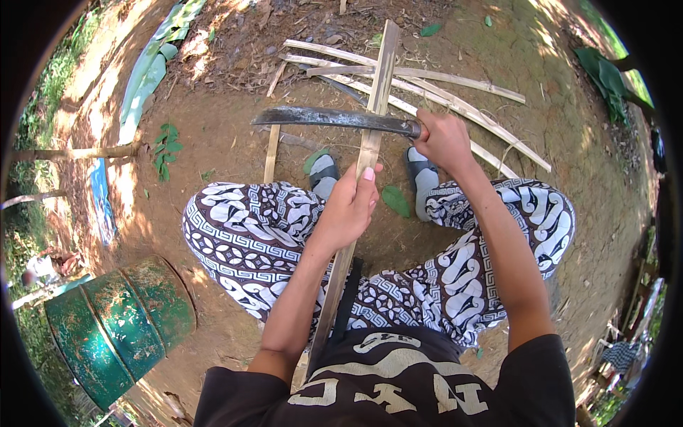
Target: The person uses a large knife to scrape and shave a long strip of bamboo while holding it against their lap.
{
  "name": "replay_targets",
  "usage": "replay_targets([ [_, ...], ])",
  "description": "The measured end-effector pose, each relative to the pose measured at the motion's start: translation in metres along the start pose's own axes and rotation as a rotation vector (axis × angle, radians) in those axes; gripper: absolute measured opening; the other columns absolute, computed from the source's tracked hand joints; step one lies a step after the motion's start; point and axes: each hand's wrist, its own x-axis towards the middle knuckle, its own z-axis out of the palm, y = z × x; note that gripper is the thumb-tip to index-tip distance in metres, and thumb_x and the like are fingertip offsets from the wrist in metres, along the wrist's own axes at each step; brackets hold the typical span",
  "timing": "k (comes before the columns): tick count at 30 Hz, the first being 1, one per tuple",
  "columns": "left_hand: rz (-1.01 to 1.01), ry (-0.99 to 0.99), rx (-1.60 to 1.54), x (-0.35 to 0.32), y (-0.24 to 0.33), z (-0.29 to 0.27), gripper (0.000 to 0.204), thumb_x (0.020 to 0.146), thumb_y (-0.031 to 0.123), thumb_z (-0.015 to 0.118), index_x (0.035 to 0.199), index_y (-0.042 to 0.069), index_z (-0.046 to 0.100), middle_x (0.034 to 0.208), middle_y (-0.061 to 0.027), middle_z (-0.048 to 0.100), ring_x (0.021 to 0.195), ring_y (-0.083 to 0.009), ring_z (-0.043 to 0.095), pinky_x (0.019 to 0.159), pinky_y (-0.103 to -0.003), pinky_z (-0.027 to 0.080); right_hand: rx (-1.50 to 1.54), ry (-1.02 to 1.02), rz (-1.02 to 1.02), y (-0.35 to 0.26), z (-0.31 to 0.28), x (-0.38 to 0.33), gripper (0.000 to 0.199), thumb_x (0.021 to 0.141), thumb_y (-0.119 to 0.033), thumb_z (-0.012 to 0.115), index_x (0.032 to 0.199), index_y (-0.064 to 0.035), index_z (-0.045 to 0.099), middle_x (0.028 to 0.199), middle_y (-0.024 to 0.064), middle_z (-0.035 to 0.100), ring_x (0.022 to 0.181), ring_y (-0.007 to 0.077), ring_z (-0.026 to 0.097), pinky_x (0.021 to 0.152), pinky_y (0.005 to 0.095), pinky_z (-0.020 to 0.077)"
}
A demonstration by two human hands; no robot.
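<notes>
We split bamboo, seated.
Our left hand (350, 206) grips the bamboo strip (370, 135); our right hand (442, 139) clenches the machete (334, 118) — a slip could cut nearby fingers.

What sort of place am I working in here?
Probably an outdoor yard or garden clearing: bare dirt ground, split bamboo strips piled ahead, a rusty green drum lying beside you, foliage at the edges.

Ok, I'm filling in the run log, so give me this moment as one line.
left hand: grips bamboo strip | right hand: holds machete, blade across strip | split strips on ground beyond
</notes>
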Motion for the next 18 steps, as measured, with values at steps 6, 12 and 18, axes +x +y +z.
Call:
replay_targets([
  [6, -0.026, 0.009, -0.109, 0.001, 0.006, -0.006, 0.040, 0.110, 0.033, 0.034, 0.134, 0.005, 0.048, 0.071, 0.0047, 0.037, 0.050, -0.0023, 0.031, 0.040, -0.020, 0.028, 0.102, -0.128, -0.051, -0.029, -0.011, -0.002, 0.013, 0.070, -0.009, 0.060, 0.081, -0.0048, 0.054, 0.066, 0.0151, 0.060, 0.061, 0.0395, 0.060, 0.057, 0.0494, 0.0480],
  [12, -0.004, -0.024, -0.149, -0.003, 0.010, -0.008, 0.040, 0.110, 0.033, 0.034, 0.134, 0.003, 0.048, 0.072, 0.0041, 0.036, 0.049, -0.0027, 0.030, 0.040, -0.020, 0.029, 0.147, -0.124, -0.070, -0.043, -0.015, -0.006, 0.013, 0.070, -0.008, 0.060, 0.080, -0.0049, 0.053, 0.065, 0.0156, 0.058, 0.060, 0.0397, 0.059, 0.057, 0.0489, 0.0477],
  [18, 0.000, -0.016, -0.086, -0.006, 0.009, -0.002, 0.041, 0.110, 0.035, 0.035, 0.132, 0.003, 0.048, 0.072, 0.0040, 0.038, 0.050, -0.0023, 0.032, 0.041, -0.020, 0.030, 0.071, -0.111, -0.069, -0.032, -0.009, -0.012, 0.015, 0.073, -0.013, 0.066, 0.083, -0.0068, 0.056, 0.066, 0.0125, 0.064, 0.063, 0.0356, 0.065, 0.057, 0.0473, 0.0521],
])
